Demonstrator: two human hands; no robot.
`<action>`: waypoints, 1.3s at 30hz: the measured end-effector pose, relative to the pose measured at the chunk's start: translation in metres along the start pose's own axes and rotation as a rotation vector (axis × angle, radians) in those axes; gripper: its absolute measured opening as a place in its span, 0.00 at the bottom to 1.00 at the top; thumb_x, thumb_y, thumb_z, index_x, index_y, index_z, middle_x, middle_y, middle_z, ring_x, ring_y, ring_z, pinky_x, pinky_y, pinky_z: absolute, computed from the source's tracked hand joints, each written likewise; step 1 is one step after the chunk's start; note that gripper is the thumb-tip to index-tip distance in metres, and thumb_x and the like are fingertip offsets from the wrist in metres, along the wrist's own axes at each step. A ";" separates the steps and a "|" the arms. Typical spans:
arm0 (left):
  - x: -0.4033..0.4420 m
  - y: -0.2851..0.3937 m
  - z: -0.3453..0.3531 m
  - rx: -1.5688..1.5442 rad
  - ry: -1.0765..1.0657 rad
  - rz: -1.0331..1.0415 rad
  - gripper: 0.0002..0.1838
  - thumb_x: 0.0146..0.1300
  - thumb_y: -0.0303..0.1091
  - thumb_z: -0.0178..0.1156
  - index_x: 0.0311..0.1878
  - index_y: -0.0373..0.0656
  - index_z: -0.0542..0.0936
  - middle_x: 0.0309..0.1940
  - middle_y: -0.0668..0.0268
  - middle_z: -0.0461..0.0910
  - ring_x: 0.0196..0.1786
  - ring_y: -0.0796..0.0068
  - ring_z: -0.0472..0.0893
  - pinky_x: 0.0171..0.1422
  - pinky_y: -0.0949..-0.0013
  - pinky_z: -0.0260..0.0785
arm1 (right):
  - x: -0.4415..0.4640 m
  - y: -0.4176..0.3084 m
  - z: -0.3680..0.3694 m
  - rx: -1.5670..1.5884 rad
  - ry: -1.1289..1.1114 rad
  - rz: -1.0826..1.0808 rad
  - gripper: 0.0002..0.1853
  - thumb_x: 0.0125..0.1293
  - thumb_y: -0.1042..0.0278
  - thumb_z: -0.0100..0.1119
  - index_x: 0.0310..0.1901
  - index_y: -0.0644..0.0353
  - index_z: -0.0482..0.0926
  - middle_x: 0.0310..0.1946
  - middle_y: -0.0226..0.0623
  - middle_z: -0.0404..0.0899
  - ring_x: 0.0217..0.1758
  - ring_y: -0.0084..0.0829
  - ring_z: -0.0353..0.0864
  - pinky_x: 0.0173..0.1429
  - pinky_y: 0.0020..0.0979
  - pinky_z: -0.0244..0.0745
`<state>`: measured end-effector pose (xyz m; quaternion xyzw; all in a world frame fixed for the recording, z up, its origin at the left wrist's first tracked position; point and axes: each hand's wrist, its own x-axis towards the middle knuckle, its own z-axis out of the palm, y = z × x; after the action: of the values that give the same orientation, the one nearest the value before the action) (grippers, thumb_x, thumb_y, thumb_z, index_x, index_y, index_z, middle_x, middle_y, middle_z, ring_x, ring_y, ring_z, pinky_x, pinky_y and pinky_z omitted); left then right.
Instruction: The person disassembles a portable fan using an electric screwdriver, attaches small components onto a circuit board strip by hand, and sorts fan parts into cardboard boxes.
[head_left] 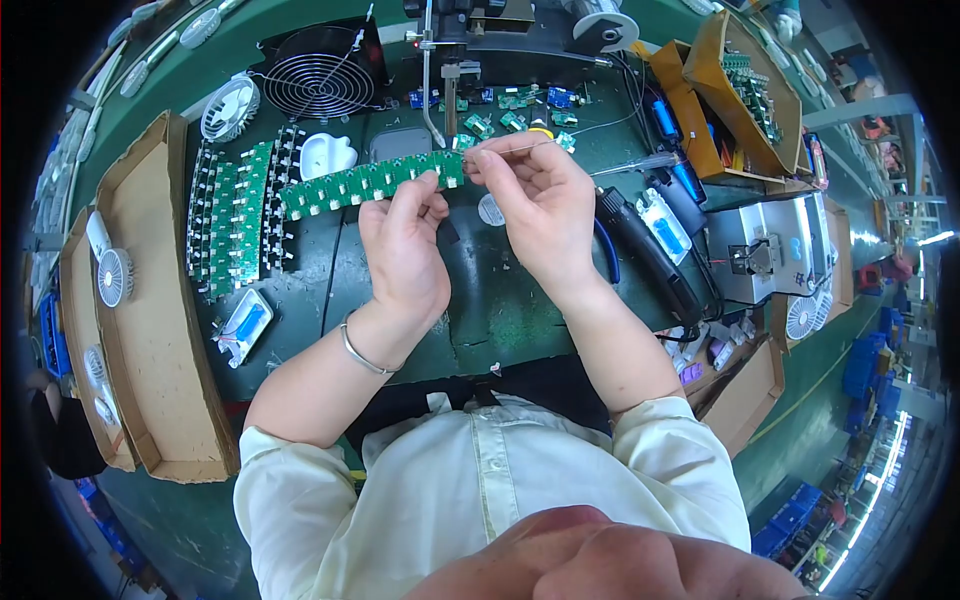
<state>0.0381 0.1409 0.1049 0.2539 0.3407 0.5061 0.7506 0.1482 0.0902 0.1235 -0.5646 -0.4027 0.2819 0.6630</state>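
My left hand [405, 245] grips a long green circuit board strip [365, 182] near its right end, thumb on top. The strip slants across the bench, its left end by several similar board strips [235, 215] laid side by side. My right hand [540, 200] is at the strip's right end, thumb and index finger pinched together; what lies between them is too small to make out. A thin wire [600, 125] runs from near these fingers toward the upper right. Just above the strip's right end is the tip of a metal soldering fixture [432, 100].
A fan with a round grille [318, 85] stands at the back left, a cardboard tray [160, 330] at the left. Small boards [478, 125] lie behind my hands. A black handheld tool [650, 255], a metal box [765, 250] and a bin of boards [735, 95] are on the right.
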 end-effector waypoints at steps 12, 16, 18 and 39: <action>0.001 0.001 -0.004 -0.015 -0.053 0.035 0.03 0.59 0.26 0.61 0.32 0.39 0.77 0.28 0.67 0.78 0.31 0.79 0.73 0.40 0.73 0.66 | 0.001 0.006 0.003 0.062 0.052 -0.070 0.05 0.64 0.76 0.61 0.39 0.68 0.79 0.34 0.33 0.81 0.38 0.20 0.82 0.45 0.22 0.78; 0.000 0.000 -0.003 -0.026 -0.040 0.029 0.03 0.59 0.26 0.61 0.33 0.39 0.77 0.29 0.66 0.78 0.31 0.79 0.74 0.41 0.73 0.67 | 0.001 0.006 0.003 0.067 0.055 -0.070 0.05 0.64 0.75 0.61 0.39 0.68 0.79 0.34 0.33 0.81 0.37 0.20 0.82 0.45 0.22 0.78; 0.000 0.000 -0.005 -0.024 -0.050 0.026 0.03 0.60 0.26 0.61 0.33 0.39 0.76 0.29 0.66 0.78 0.31 0.79 0.74 0.41 0.73 0.67 | 0.001 0.006 0.003 0.052 0.055 -0.065 0.05 0.64 0.75 0.62 0.38 0.68 0.79 0.34 0.33 0.81 0.37 0.20 0.82 0.44 0.22 0.78; -0.001 -0.006 -0.008 0.030 -0.027 -0.098 0.04 0.63 0.27 0.58 0.32 0.41 0.75 0.29 0.69 0.76 0.31 0.81 0.73 0.39 0.76 0.67 | 0.006 0.004 -0.006 0.057 0.119 0.013 0.05 0.67 0.75 0.59 0.41 0.67 0.77 0.35 0.38 0.83 0.39 0.24 0.83 0.43 0.23 0.77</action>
<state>0.0357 0.1383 0.0957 0.2549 0.3501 0.4599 0.7752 0.1565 0.0928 0.1206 -0.5639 -0.3506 0.2635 0.6998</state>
